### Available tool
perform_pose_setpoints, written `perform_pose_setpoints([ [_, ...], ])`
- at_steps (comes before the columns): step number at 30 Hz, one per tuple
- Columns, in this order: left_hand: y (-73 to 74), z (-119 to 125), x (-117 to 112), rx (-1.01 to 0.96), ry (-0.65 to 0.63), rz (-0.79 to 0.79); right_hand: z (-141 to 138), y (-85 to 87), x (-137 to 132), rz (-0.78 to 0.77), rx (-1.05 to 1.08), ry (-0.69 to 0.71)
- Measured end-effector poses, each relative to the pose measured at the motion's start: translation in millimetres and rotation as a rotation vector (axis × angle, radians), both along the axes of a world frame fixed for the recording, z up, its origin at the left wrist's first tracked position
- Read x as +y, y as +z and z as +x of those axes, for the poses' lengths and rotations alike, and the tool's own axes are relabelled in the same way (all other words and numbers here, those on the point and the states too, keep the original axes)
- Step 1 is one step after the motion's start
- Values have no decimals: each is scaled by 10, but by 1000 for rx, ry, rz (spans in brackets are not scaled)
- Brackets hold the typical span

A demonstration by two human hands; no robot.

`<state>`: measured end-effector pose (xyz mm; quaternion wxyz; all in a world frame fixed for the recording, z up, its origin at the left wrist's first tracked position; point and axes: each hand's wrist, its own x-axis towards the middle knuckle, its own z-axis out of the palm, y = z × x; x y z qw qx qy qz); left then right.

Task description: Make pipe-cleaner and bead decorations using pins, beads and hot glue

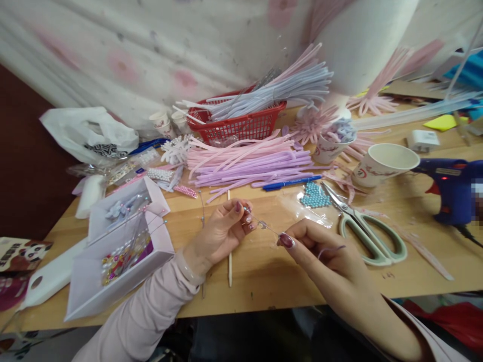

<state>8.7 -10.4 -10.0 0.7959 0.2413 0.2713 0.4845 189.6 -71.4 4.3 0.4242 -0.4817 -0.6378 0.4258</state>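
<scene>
My left hand (226, 223) pinches one end of a thin wire (270, 229), with a small blue bead (246, 208) showing at the fingertips. A small pale charm or bead (261, 225) sits partway along the wire. To the right, my right hand (320, 251) grips the wire's other end between thumb and forefinger. From under that hand's fingers a purplish strand (332, 250) sticks out. A thin wooden stick (230, 251) lies on the table just beneath my left hand. Beyond my right hand is a heap of turquoise beads (315, 195) on clear plastic.
Green-handled scissors (372, 236) lie right of my right hand, near a paper cup (385, 163) and a blue glue gun (453, 186). White boxes (121, 251) of beads stand left. Behind are pink and purple pipe cleaners (249, 163), a blue pen (291, 183) and a red basket (237, 128).
</scene>
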Motion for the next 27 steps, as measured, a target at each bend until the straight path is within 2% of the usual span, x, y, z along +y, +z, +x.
perform_pose_setpoints([
  [19, 1, 3, -3, 22, -2, 23, -8, 30, -6, 3, -10, -20],
  [27, 4, -30, 34, -7, 16, -59, -14, 52, 6, -78, 62, -26],
])
